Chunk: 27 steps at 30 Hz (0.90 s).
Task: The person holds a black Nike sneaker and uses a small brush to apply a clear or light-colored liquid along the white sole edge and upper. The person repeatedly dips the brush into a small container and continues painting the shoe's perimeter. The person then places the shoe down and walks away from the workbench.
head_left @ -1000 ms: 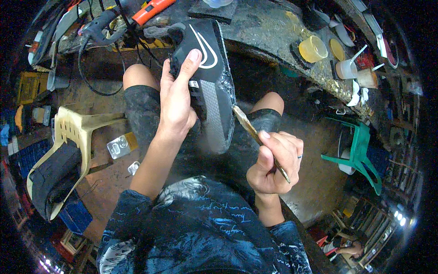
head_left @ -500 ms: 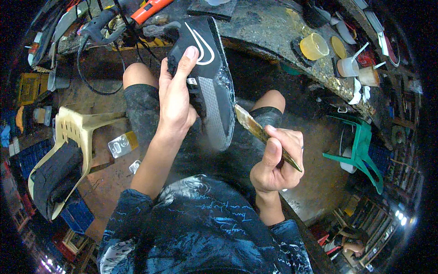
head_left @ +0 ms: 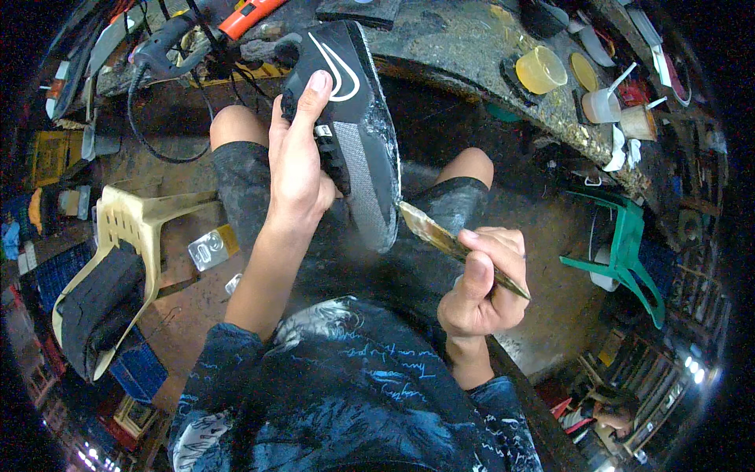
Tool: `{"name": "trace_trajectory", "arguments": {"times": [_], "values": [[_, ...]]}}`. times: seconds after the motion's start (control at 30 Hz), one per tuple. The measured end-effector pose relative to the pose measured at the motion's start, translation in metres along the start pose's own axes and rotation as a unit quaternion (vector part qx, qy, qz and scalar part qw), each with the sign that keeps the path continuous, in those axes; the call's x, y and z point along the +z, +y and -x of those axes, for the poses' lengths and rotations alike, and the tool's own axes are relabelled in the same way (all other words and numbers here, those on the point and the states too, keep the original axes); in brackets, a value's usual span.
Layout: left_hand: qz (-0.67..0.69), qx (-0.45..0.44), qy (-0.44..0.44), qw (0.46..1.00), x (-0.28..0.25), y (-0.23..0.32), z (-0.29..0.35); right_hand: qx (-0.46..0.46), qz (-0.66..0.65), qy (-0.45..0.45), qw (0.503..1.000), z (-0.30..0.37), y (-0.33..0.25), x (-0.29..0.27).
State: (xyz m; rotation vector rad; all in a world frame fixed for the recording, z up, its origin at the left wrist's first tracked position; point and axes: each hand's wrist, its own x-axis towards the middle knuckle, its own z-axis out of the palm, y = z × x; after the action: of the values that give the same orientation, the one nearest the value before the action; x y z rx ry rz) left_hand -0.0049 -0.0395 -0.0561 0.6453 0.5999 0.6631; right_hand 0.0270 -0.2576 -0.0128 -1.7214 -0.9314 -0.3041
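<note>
A black and grey sports shoe (head_left: pixel 363 134) with a white curved mark on its side is held over my lap, toe toward me. My left hand (head_left: pixel 297 161) grips it at the opening and laces, thumb lying on the side. Rough whitish residue runs along the shoe's lower edge, and I see no outsole there. My right hand (head_left: pixel 486 285) pinches a flat, worn blade (head_left: pixel 429 226), brownish and pointed at its back end. Its front tip meets the shoe's edge near the toe, or lies just beside it; I cannot tell which.
Ahead runs a crusted workbench (head_left: pixel 472 59) with a yellow cup (head_left: pixel 541 71), a whitish cup (head_left: pixel 602 105) holding a stick, an orange tool (head_left: pixel 245 17) and black cables (head_left: pixel 135 102). A cream plastic chair (head_left: pixel 130 216) stands left, a green plastic stool (head_left: pixel 621 252) right. A clear container (head_left: pixel 211 248) lies on the floor.
The shoe and my left hand have shifted slightly up and left. The blade's tip now sits lower along the shoe's edge, nearer the toe. My right hand has moved a little right.
</note>
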Motion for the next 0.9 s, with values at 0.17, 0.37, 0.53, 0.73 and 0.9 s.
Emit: {"name": "trace_trajectory", "arguments": {"times": [0.17, 0.37, 0.53, 0.73, 0.9], "values": [[-0.002, 0.004, -0.003, 1.0, 0.004, 0.0, 0.005, 0.0, -0.026, 0.042, 0.999, -0.002, 0.008, 0.006], [-0.013, -0.006, -0.004, 1.0, 0.004, 0.002, 0.006, 0.007, -0.024, 0.037, 0.999, -0.007, 0.008, 0.009], [-0.017, 0.0, -0.008, 1.0, 0.002, 0.003, 0.005, 0.008, -0.029, 0.059, 0.998, -0.01, 0.01, 0.012], [-0.031, 0.005, -0.002, 1.0, 0.002, 0.001, 0.006, -0.002, -0.022, 0.022, 1.0, -0.008, 0.01, 0.014], [-0.041, -0.002, 0.008, 0.999, 0.001, 0.0, 0.005, -0.011, -0.017, 0.001, 1.0, -0.004, 0.007, 0.01]]}}
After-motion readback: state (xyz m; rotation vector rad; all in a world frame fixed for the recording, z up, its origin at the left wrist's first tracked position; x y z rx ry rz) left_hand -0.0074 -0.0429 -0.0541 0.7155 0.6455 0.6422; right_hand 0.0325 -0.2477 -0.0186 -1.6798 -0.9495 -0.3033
